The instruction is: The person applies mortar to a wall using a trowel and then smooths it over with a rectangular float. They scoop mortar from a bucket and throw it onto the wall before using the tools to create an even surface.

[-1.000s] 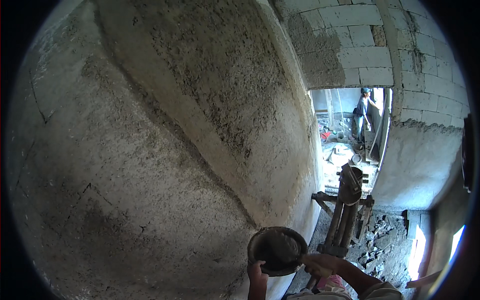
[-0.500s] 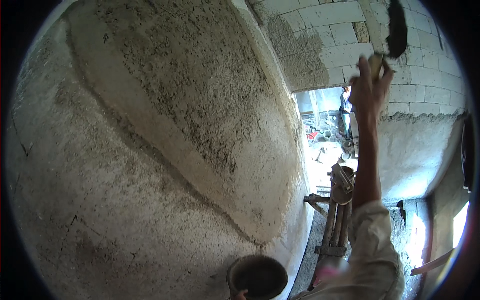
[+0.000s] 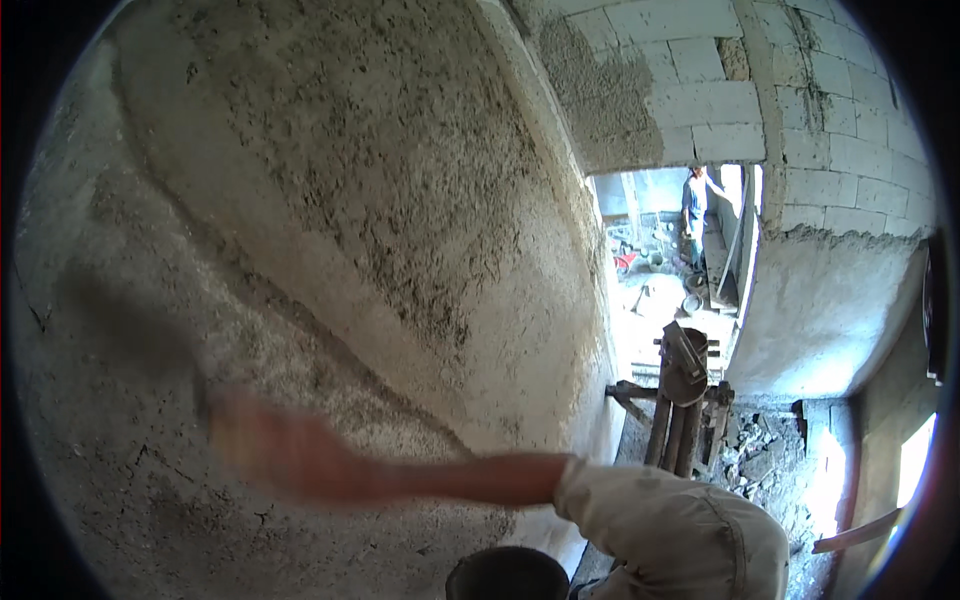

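Note:
My right hand (image 3: 270, 440), smeared by motion, is closed around the handle of a trowel (image 3: 135, 330) in front of the left wall. The trowel's dark blade is badly blurred, so I cannot tell whether it touches the wall or carries mortar. That plastered wall (image 3: 460, 210) is grey, with a rough, pitted band and a curved ridge running down across it. At the lower edge shows a dark bucket (image 3: 508, 575), cut off by the picture. My left hand is out of view.
A pale block wall (image 3: 700, 105) with partial grey plaster and a dark mortar streak stands right of the rough wall. Below it, a doorway shows another person (image 3: 694, 210) among buckets. A wooden trestle (image 3: 686, 375) stands before the doorway, with rubble (image 3: 765, 450) beside it.
My right hand has swung the trowel from the upper right block wall down and left across the plastered wall. My left hand, earlier at the bucket's rim, has left the picture.

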`<move>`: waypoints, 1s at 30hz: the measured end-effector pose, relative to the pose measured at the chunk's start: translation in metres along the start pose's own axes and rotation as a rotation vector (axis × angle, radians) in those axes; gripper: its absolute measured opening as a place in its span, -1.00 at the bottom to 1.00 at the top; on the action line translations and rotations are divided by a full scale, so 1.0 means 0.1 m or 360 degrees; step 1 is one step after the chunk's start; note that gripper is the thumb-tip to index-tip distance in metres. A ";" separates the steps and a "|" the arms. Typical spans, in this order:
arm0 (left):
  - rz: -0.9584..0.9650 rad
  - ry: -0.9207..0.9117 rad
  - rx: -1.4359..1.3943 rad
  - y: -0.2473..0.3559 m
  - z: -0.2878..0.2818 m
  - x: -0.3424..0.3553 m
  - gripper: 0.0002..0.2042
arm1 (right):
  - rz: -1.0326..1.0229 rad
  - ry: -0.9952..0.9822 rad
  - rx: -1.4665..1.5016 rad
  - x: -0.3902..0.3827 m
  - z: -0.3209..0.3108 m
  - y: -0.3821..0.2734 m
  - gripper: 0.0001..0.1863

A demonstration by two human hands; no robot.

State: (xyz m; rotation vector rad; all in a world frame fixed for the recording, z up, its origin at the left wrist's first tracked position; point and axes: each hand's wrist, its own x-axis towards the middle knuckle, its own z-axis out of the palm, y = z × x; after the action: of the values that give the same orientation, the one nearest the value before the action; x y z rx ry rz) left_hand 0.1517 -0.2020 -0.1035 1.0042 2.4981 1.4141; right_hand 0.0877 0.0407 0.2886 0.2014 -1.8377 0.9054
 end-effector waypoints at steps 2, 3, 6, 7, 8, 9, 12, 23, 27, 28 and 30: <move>0.0095 -0.0046 0.0011 0.00 0.02 -0.07 -0.56 | -0.0172 -0.0211 0.0576 -0.86 -0.15 -0.59 -0.42; 0.0135 -0.0059 0.0018 -0.03 0.04 -0.13 -0.56 | -0.0188 -0.0434 0.0673 -1.13 -0.27 -0.67 -0.36; 0.0281 -0.0090 0.0090 -0.18 -0.11 -0.34 -0.54 | 0.0163 -0.0734 0.0667 -1.84 -0.53 -0.41 -0.38; 0.0349 -0.0084 0.0128 -0.28 -0.15 -0.46 -0.54 | 0.0387 -0.0892 0.0579 -2.10 -0.64 -0.26 -0.38; 0.0422 -0.0073 0.0184 -0.34 -0.22 -0.54 -0.53 | 0.0409 -0.0893 0.0297 -2.50 -0.66 -0.05 -0.38; 0.0494 -0.0082 0.0189 -0.37 -0.19 -0.56 -0.52 | 0.0445 -0.0892 -0.0032 -2.94 -0.76 0.14 -0.38; 0.0544 -0.0037 0.0251 -0.45 -0.20 -0.50 -0.63 | 0.1134 -0.1724 -0.0452 -3.86 -1.22 0.17 -0.48; -0.0269 -0.0253 -0.0492 0.15 0.15 -0.18 -0.69 | 0.1434 -0.1507 -0.0749 -4.43 -1.10 -0.05 -0.54; 0.0475 -0.0420 -0.0232 0.26 0.14 -0.01 -0.66 | 0.1450 -0.1530 -0.0745 -4.44 -1.11 -0.08 -0.55; 0.0600 -0.0468 -0.0180 0.27 0.15 0.02 -0.66 | 0.1445 -0.1497 -0.0721 -4.48 -1.13 -0.09 -0.55; 0.0741 -0.0418 -0.0031 0.22 0.18 0.02 -0.68 | 0.1467 -0.1422 -0.0700 -4.48 -1.17 -0.13 -0.58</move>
State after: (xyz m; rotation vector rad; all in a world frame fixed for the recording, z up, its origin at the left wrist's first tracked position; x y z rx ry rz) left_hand 0.1684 -0.1801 -0.0958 1.7240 2.1435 1.2920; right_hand 0.3831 -0.0070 -0.0655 -0.6853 -3.0064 1.0544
